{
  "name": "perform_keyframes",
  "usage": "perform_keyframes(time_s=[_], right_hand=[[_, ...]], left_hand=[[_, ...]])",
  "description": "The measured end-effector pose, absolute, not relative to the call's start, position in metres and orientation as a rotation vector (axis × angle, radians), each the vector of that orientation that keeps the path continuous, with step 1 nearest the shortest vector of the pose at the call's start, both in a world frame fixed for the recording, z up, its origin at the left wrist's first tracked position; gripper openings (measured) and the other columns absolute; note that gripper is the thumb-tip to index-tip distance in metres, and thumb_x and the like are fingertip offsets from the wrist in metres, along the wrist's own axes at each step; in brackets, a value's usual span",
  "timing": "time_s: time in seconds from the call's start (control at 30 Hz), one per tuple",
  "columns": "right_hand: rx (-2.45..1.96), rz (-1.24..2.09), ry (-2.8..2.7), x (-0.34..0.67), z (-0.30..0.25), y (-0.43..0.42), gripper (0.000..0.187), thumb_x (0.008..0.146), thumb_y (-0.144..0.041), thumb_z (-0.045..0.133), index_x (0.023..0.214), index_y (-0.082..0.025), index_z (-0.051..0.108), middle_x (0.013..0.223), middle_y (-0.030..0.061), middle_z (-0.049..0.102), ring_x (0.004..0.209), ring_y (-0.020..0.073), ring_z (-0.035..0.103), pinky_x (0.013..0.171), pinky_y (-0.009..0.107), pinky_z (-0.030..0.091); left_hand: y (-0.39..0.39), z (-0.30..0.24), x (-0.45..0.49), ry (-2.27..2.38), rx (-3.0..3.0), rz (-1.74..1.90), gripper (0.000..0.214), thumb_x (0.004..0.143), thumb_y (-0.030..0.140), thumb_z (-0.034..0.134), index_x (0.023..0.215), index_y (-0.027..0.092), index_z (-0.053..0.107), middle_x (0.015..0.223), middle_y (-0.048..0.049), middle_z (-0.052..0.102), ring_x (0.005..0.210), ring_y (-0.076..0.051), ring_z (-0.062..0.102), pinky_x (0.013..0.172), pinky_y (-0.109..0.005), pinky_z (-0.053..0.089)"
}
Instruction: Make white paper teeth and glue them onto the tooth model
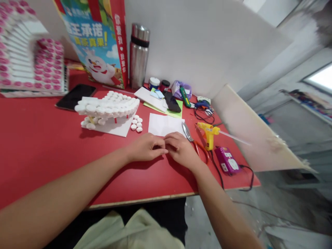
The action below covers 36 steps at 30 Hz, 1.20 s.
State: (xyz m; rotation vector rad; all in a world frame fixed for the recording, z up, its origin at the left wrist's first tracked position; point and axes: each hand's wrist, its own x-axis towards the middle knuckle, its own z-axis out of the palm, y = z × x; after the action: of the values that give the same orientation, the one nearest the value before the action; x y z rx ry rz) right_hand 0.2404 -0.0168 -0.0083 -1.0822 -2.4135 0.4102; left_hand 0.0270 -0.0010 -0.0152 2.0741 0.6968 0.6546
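A white sheet (166, 122) lies at one o'clock from the left hand (147, 147), eleven from the right hand (182, 149); their half-curled fingers meet, any pinched item impossible to tell. Orange-handled shears (191, 137) rest at two o'clock, a white model (110, 106) at ten.

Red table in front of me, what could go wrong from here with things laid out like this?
The orange-handled tool lies right beside your right hand, so a sideways move might catch its metal end. The black cord from the yellow glue gun runs to the front edge of the red table; snagging it could tip the gun. The small white pieces sit loose near your left hand, so a sweep might scatter them.
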Motion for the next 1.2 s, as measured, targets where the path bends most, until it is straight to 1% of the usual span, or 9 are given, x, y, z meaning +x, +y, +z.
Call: perform_keyframes(time_s=[0.17,0.33,0.47,0.6,0.7,0.8,0.97,1.07,1.2], right_hand=[[-1.287,0.313,-2.570,0.242,0.001,-0.026,0.014,0.096,-0.008,0.057,0.096,-0.016,0.068,0.097,0.0092,0.067,0.087,0.0219,0.061,0.077,0.033,0.048],[-1.497,0.268,-2.826,0.256,0.027,-0.063,0.021,0.091,0.000,0.053,0.097,-0.015,0.067,0.099,0.0115,0.068,0.088,0.0239,0.065,0.077,0.034,0.048],[-1.647,0.518,-2.918,0.284,0.052,-0.100,0.022,0.087,0.000,0.056,0.085,-0.019,0.066,0.092,0.0091,0.071,0.073,0.0214,0.067,0.063,0.032,0.045],[-1.603,0.636,-2.797,0.303,0.063,-0.111,0.026,0.096,-0.007,0.052,0.094,-0.023,0.072,0.093,0.0068,0.075,0.081,0.0206,0.072,0.069,0.030,0.048],[-1.695,0.438,-2.694,0.300,0.061,-0.097,0.019,0.098,-0.015,0.056,0.088,-0.021,0.070,0.086,0.0065,0.074,0.076,0.0219,0.070,0.067,0.031,0.046],[-1.692,0.245,-2.529,0.282,0.052,-0.072,0.014,0.098,-0.016,0.057,0.090,-0.020,0.069,0.091,0.0081,0.073,0.083,0.0236,0.069,0.072,0.033,0.048],[-1.504,0.133,-2.512,0.230,0.022,-0.017,0.020,0.092,-0.020,0.066,0.112,-0.017,0.068,0.112,0.0154,0.069,0.100,0.0296,0.065,0.087,0.040,0.052],[-1.557,0.226,-2.506,0.204,0.000,0.017,0.008,0.085,-0.011,0.067,0.087,-0.019,0.065,0.100,0.0163,0.069,0.102,0.0317,0.063,0.089,0.041,0.050],[-1.673,0.369,-2.309,0.195,-0.015,0.042,0.013,0.088,-0.009,0.060,0.082,-0.020,0.058,0.086,0.0104,0.069,0.080,0.0230,0.063,0.075,0.035,0.049]], left_hand=[[0.000,-0.019,0.028,0.729,2.034,0.655,0.027,0.096,0.029,0.062,0.079,0.014,0.075,0.074,-0.0039,0.075,0.066,-0.013,0.063,0.064,-0.025,0.040],[0.001,-0.018,0.028,0.730,2.039,0.689,0.025,0.096,0.026,0.061,0.078,0.014,0.073,0.076,-0.0044,0.075,0.071,-0.015,0.065,0.068,-0.025,0.044],[-0.009,-0.015,0.038,0.484,1.977,0.703,0.016,0.098,0.024,0.061,0.100,0.016,0.076,0.104,-0.0094,0.079,0.096,-0.019,0.073,0.087,-0.029,0.053],[-0.017,-0.018,0.046,0.362,2.019,0.750,0.016,0.097,0.026,0.065,0.100,0.019,0.079,0.137,-0.0147,0.070,0.125,-0.025,0.067,0.108,-0.036,0.049],[-0.015,-0.023,0.044,0.477,1.911,0.748,0.022,0.099,0.026,0.059,0.095,0.016,0.077,0.101,-0.0118,0.078,0.092,-0.019,0.075,0.086,-0.030,0.056],[-0.011,-0.024,0.038,0.623,1.785,0.791,0.026,0.101,0.027,0.053,0.098,0.015,0.076,0.070,-0.0026,0.071,0.065,-0.014,0.069,0.071,-0.025,0.053],[-0.010,-0.014,0.033,0.761,1.915,1.107,0.021,0.098,0.025,0.057,0.102,0.015,0.075,0.085,-0.0044,0.076,0.066,-0.011,0.062,0.064,-0.023,0.045],[-0.011,-0.013,0.032,0.737,2.030,1.033,0.020,0.098,0.024,0.057,0.102,0.016,0.074,0.082,-0.0040,0.076,0.068,-0.013,0.064,0.065,-0.024,0.044],[-0.011,-0.016,0.032,0.733,2.123,0.935,0.020,0.098,0.026,0.058,0.108,0.017,0.073,0.079,-0.0031,0.075,0.066,-0.013,0.064,0.065,-0.025,0.043]])
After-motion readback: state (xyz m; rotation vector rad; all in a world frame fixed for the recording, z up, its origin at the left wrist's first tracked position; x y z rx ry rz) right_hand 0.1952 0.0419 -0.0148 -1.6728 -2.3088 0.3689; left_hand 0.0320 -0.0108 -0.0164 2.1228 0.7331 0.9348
